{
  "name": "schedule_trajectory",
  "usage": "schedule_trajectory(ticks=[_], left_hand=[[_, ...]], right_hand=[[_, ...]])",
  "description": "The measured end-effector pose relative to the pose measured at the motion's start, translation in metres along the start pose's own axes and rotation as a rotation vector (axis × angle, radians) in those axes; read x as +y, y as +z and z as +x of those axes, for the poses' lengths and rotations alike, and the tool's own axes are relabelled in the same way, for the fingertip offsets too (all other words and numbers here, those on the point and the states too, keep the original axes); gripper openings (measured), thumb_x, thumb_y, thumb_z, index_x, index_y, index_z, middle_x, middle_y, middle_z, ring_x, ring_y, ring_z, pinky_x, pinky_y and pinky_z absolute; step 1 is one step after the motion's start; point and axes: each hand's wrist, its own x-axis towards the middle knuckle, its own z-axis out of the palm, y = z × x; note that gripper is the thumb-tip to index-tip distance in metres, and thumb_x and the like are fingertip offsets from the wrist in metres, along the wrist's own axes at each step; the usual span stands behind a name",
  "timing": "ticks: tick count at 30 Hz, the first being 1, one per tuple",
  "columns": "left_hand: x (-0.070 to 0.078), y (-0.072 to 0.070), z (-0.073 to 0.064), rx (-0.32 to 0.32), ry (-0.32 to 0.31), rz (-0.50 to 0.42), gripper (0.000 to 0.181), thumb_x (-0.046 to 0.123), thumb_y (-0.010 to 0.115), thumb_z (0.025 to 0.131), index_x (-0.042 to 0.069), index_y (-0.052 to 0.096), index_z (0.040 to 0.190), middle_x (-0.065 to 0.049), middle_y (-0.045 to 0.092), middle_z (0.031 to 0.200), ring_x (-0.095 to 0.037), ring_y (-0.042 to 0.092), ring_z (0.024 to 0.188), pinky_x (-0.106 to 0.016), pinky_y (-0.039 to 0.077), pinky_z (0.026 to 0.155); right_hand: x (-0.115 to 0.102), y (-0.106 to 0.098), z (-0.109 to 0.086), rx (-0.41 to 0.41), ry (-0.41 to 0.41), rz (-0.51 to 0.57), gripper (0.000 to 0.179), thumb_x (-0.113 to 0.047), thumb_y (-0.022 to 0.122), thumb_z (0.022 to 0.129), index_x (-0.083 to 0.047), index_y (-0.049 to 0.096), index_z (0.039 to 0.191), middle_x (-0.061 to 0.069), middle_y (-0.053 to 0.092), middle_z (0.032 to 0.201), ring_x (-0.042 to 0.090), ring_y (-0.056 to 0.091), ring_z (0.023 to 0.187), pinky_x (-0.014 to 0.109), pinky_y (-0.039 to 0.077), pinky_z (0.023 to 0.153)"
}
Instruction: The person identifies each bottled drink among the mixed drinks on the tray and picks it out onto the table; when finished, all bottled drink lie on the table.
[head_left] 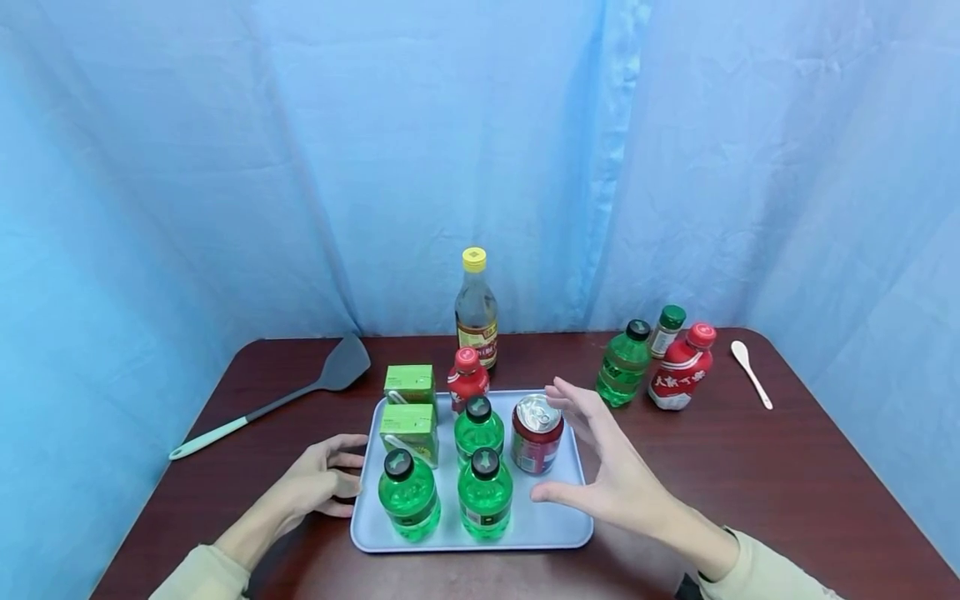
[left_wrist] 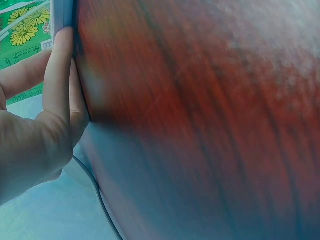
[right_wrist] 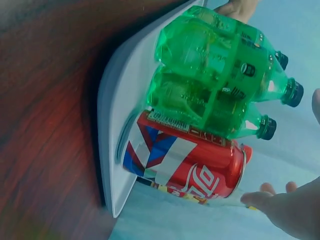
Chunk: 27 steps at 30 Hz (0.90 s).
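My left grip [head_left: 326, 479] is just touching the left edge of the tray [head_left: 553, 518], fingers unclenched, probably steadying it. My right grip [head_left: 611, 471] is hovering empty, spread wide beside the red can [head_left: 536, 446], which is kinda standing apart, tray's right side, leaving finger room.

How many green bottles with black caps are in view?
4: three on the tray, namely a front-left bottle, a front-middle bottle and a rear bottle just behind that; plus a table bottle beyond the tray's right side.
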Motion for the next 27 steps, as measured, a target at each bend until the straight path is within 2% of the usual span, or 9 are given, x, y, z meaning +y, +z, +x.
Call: schedule_trajectory(ticks=[4,7,10,14,17,23,27], left_hand=[[0.001,-0.001,-0.001,0.002,0.007,0.004,0.074,-0.011,0.064,0.082,0.004,0.043,0.151,-0.023,0.056,0.129,-0.028,0.067,0.096,-0.051,0.059,0.067],[0.002,-0.002,-0.002,0.005,0.007,0.007,0.074,-0.01,0.064,0.081,0.004,0.043,0.151,-0.023,0.057,0.129,-0.028,0.067,0.096,-0.051,0.059,0.067],[0.003,-0.003,-0.003,0.006,0.009,0.009,0.074,-0.01,0.064,0.081,0.004,0.043,0.15,-0.023,0.057,0.129,-0.028,0.067,0.096,-0.051,0.059,0.067],[0.003,-0.005,-0.004,0.01,0.008,0.011,0.074,-0.01,0.064,0.081,0.004,0.043,0.151,-0.023,0.057,0.129,-0.028,0.067,0.095,-0.051,0.059,0.066],[0.004,-0.004,-0.002,0.015,0.017,0.012,0.073,-0.01,0.064,0.082,0.004,0.043,0.15,-0.022,0.057,0.128,-0.028,0.068,0.093,-0.051,0.059,0.067],[0.001,0.0,0.0,-0.006,0.017,-0.003,0.072,-0.01,0.066,0.083,0.004,0.044,0.15,-0.022,0.057,0.127,-0.028,0.068,0.091,-0.05,0.06,0.068],[-0.001,-0.001,-0.003,0.002,-0.004,-0.008,0.073,-0.01,0.065,0.082,0.004,0.044,0.15,-0.022,0.057,0.127,-0.029,0.069,0.091,-0.051,0.06,0.068]], right_hand=[[-0.002,0.003,0.0,0.006,-0.076,0.067,0.108,-0.006,0.094,0.068,-0.005,0.032,0.156,0.021,0.046,0.144,0.035,0.047,0.131,0.04,0.05,0.1],[-0.003,0.008,0.001,-0.014,-0.086,0.121,0.105,-0.003,0.093,0.069,-0.001,0.033,0.155,0.023,0.046,0.142,0.034,0.049,0.128,0.043,0.055,0.092],[-0.003,0.014,0.0,-0.057,-0.026,0.159,0.101,-0.007,0.092,0.072,-0.004,0.034,0.155,0.02,0.046,0.142,0.03,0.05,0.127,0.044,0.056,0.089],[0.0,0.022,0.0,-0.129,0.048,0.162,0.096,-0.017,0.09,0.077,-0.009,0.035,0.156,0.012,0.048,0.143,0.023,0.054,0.125,0.042,0.055,0.092],[0.002,0.027,0.0,-0.158,0.062,0.153,0.097,-0.021,0.089,0.078,-0.013,0.034,0.157,0.01,0.048,0.143,0.024,0.055,0.126,0.04,0.054,0.095],[0.004,0.037,-0.007,-0.201,0.075,0.155,0.093,-0.023,0.088,0.08,-0.01,0.035,0.155,0.014,0.046,0.145,0.027,0.049,0.132,0.042,0.052,0.097],[0.004,0.051,-0.011,-0.211,0.086,0.149,0.092,-0.02,0.088,0.08,-0.013,0.036,0.155,0.007,0.042,0.147,0.021,0.047,0.133,0.041,0.053,0.097]])
